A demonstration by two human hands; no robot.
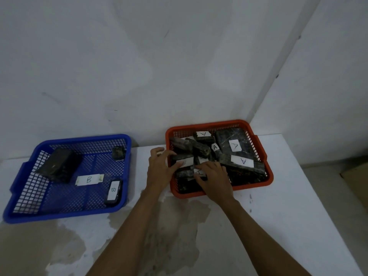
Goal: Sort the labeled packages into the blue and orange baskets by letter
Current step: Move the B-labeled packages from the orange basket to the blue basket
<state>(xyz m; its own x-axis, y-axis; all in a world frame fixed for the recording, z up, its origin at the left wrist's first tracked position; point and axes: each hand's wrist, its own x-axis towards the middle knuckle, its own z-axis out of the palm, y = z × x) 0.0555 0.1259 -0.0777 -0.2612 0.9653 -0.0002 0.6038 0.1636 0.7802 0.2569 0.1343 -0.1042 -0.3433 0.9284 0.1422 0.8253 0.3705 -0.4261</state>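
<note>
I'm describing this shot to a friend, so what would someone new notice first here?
Probably the orange basket at right by the wall, heaped with dark packages whose white labels read A. Both hands reach into its near left part, fingers on the packages. To the left sits the blue basket, far emptier, with a B label on its floor.

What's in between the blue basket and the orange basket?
Only bare white tabletop between the blue basket and orange basket, crossed by the left hand, in the head view.
</note>
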